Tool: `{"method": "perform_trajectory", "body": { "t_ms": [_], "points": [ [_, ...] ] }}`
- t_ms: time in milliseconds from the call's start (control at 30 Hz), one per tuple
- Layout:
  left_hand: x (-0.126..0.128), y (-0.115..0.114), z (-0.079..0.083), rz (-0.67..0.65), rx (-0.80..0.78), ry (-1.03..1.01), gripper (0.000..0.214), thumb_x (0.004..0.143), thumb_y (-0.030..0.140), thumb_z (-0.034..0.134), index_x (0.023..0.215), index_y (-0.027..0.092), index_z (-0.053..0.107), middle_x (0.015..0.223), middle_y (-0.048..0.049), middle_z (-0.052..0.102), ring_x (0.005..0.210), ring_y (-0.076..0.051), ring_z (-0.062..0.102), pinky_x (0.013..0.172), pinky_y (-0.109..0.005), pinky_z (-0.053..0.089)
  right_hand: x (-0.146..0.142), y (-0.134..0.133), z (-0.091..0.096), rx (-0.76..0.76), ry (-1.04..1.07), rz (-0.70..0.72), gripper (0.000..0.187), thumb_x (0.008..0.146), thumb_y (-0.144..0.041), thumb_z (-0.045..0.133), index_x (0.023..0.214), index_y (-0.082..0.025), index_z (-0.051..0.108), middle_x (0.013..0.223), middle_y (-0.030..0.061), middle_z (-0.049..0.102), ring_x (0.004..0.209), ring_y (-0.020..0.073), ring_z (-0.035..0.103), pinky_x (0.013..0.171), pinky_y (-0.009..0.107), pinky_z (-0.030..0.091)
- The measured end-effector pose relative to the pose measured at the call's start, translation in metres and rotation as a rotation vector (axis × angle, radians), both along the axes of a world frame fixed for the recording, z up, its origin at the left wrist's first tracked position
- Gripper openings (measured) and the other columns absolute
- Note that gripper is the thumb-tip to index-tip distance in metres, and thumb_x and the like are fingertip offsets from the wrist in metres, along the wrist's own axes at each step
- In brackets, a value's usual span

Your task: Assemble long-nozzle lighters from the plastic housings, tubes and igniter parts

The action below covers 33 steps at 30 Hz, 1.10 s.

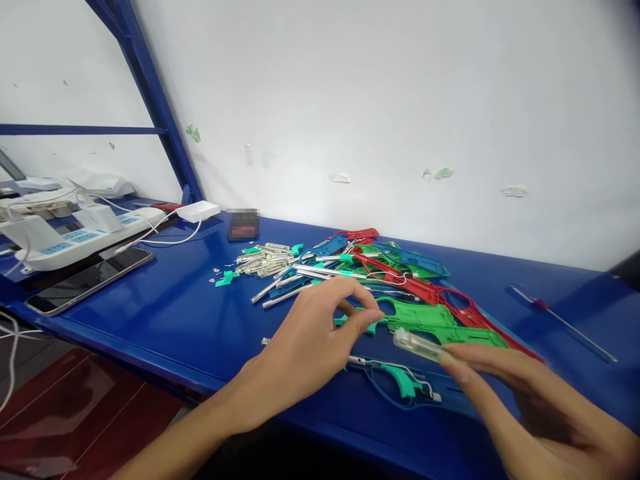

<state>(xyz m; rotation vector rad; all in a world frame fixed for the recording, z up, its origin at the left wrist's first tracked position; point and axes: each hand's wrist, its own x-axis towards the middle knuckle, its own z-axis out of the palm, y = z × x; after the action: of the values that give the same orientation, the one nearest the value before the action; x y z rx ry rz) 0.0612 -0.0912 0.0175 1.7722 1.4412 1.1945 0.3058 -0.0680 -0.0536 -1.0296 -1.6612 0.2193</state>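
Note:
Between the thumb and fingers of my right hand [540, 407] is a clear plastic lighter fuel tank [417, 345], its whitish end pointing left. My left hand [325, 327] is in a pinch just left of that end, apart from it; whatever its fingertips may hold is too small to make out. Below the hands lies a blue lighter shell [450, 390] with a metal tube, a white wire and a teal trigger [403, 381]. Behind them, green shell halves [420, 317] and red shell halves [415, 285] overlap in a pile with several metal tubes [330, 272].
Several clear fuel tanks [270, 260] are heaped at the back, a loose teal trigger [227, 279] beside them. A screwdriver [565, 323] lies at right. On the left are a phone [90, 281], a white power strip [95, 233] and cables. A white wall [400, 100] bounds the blue table [190, 320].

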Motion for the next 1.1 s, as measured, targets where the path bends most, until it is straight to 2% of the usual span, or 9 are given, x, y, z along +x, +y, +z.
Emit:
{"method": "perform_trajectory", "body": {
  "t_ms": [133,233,333,567,733,867,1000,1100],
  "points": [
    [0.008,-0.003,0.004,-0.067,-0.129,-0.207,0.018,0.101,0.033,0.068,0.089,0.02,0.073,0.078,-0.0006,0.076,0.074,-0.015,0.073,0.063,-0.026,0.048,-0.007,-0.006,0.003,0.009,0.012,-0.031,0.019,0.086,-0.043,0.082,0.099,-0.029,0.081,0.097,0.0024,0.083,0.087,0.0259,0.08,0.083,0.035,0.066],
    [0.01,-0.004,0.004,-0.106,-0.162,-0.313,0.018,0.1,0.03,0.068,0.087,0.019,0.072,0.077,-0.0015,0.075,0.07,-0.014,0.074,0.053,-0.022,0.044,-0.008,-0.005,0.005,0.022,0.017,-0.038,0.02,0.087,-0.042,0.08,0.102,-0.03,0.082,0.1,0.0029,0.082,0.09,0.027,0.08,0.076,0.033,0.065],
    [0.012,-0.005,0.003,-0.142,-0.211,-0.393,0.016,0.098,0.03,0.071,0.087,0.018,0.072,0.077,-0.002,0.074,0.069,-0.014,0.074,0.046,-0.019,0.039,-0.008,-0.003,0.006,0.029,0.006,-0.002,0.018,0.089,-0.041,0.078,0.102,-0.03,0.082,0.1,0.0031,0.082,0.089,0.0265,0.08,0.077,0.034,0.066],
    [0.012,-0.006,0.0,-0.232,-0.315,-0.554,0.021,0.095,0.033,0.078,0.089,0.017,0.066,0.067,0.0051,0.064,0.05,-0.006,0.063,0.046,-0.014,0.039,-0.006,-0.002,0.004,0.026,-0.015,0.006,0.017,0.089,-0.042,0.078,0.1,-0.029,0.081,0.098,0.003,0.082,0.086,0.0258,0.08,0.08,0.035,0.066],
    [0.012,-0.005,-0.002,-0.257,-0.332,-0.614,0.026,0.094,0.037,0.079,0.088,0.016,0.065,0.066,0.0051,0.063,0.048,-0.006,0.062,0.046,-0.013,0.041,-0.006,-0.004,0.002,-0.024,0.002,-0.053,0.021,0.088,-0.046,0.079,0.103,-0.033,0.082,0.094,0.0013,0.083,0.086,0.0285,0.081,0.078,0.036,0.068],
    [0.012,-0.005,-0.003,-0.261,-0.344,-0.627,0.027,0.093,0.038,0.08,0.09,0.016,0.066,0.067,0.0047,0.063,0.048,-0.006,0.062,0.046,-0.012,0.041,-0.008,-0.006,0.001,-0.033,0.004,-0.023,0.022,0.089,-0.045,0.078,0.105,-0.031,0.082,0.097,0.0012,0.083,0.086,0.0266,0.082,0.083,0.036,0.068],
    [0.015,-0.008,-0.002,-0.275,-0.355,-0.638,0.03,0.093,0.041,0.08,0.089,0.016,0.064,0.066,0.0042,0.062,0.047,-0.007,0.062,0.046,-0.014,0.044,-0.012,-0.007,0.001,0.058,-0.06,-0.029,0.016,0.094,-0.04,0.074,0.104,-0.029,0.08,0.1,0.0002,0.083,0.089,0.0241,0.081,0.091,0.037,0.065],
    [0.017,-0.013,-0.001,-0.277,-0.346,-0.602,0.031,0.099,0.046,0.072,0.093,0.017,0.061,0.065,0.0037,0.064,0.046,-0.008,0.06,0.048,-0.016,0.047,-0.009,-0.007,0.005,0.212,-0.266,-0.01,0.021,0.098,-0.029,0.071,0.117,-0.032,0.078,0.105,-0.0036,0.083,0.088,0.0192,0.08,0.096,0.033,0.06]
  ]
}}
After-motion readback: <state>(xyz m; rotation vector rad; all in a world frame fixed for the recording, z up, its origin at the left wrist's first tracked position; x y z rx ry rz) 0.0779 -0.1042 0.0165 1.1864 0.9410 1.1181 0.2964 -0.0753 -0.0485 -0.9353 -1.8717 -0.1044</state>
